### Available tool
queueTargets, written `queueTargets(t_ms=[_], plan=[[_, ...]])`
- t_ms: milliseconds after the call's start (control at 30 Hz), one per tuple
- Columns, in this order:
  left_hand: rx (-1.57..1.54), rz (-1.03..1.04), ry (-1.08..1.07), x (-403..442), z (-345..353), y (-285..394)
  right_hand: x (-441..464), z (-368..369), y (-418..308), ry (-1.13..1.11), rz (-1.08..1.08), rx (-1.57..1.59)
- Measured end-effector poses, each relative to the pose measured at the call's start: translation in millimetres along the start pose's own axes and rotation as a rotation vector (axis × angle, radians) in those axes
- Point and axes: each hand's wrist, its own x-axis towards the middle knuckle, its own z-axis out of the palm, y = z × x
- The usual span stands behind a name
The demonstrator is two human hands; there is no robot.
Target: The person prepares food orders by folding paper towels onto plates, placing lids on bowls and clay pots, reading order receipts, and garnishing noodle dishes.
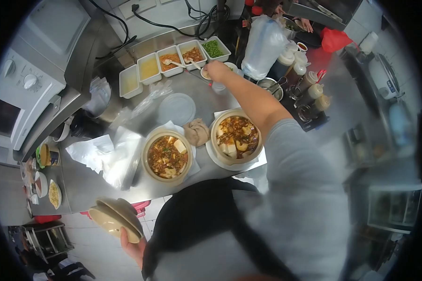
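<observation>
Pots (144, 157) of tofu (179, 145) in brown sauce (166, 154), side by side on the near tabletop (79, 174), left hand (134, 246) gripping stacked beige earthenware (109, 220) at near left, right hand (215, 71) partly curled beside far trays (223, 59), its hold impossible to tell

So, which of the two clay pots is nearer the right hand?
The right clay pot, closer to the right hand; the left clay pot sits farther off, beyond the brown cloth.
</observation>
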Motion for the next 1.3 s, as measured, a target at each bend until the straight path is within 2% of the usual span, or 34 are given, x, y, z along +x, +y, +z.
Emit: queueTargets(t_ms=[200, 233, 367, 433, 533, 567, 733, 833, 933, 1000, 1033, 1133, 1233, 1300], plan=[[-0.129, -0.013, 0.078, -19, 36, 2, 15, 2, 4, 0.009, -0.051, -0.026], [-0.254, -0.076, 0.006, -26, 57, 11, 16, 3, 4, 0.022, -0.032, -0.005], [-0.148, 0.018, 0.073, -26, 43, -1, 19, 2, 8, -0.006, 0.018, 0.030], [-0.237, -0.018, -0.043, -29, 43, 0, 23, 7, 15, 0.019, -0.004, 0.083], [-0.294, -0.036, 0.078, -32, 47, -6, 18, 8, 9, 0.065, -0.047, 0.070], [-0.285, -0.048, 0.074, -29, 30, -14, 18, 9, 9, 0.070, -0.051, 0.066], [-0.311, -0.028, 0.050, -36, 31, -18, 20, 7, 8, 0.097, 0.017, 0.083], [-0.341, -0.016, 0.045, -40, 34, -14, 23, 14, 19, 0.287, -0.050, 0.145], [-0.365, -0.017, 0.087, -41, 35, -9, 11, 5, 20, 0.329, 0.155, 0.495], [-0.366, -0.024, 0.076, -39, 28, -9, -7, -17, 17, 0.210, 0.317, 1.128], [-0.361, -0.029, 0.078, -37, 25, -8, -20, -31, 15, 0.125, 0.282, 1.357], [-0.354, -0.057, 0.055, -28, 17, -8, -85, -82, -7, -0.031, 0.228, 1.368], [-0.346, -0.087, 0.021, -16, 8, -4, -155, -116, -39, -0.247, 0.171, 1.087], [-0.331, -0.092, 0.016, -7, 8, -3, -186, -104, -48, -0.289, 0.131, 0.790]])
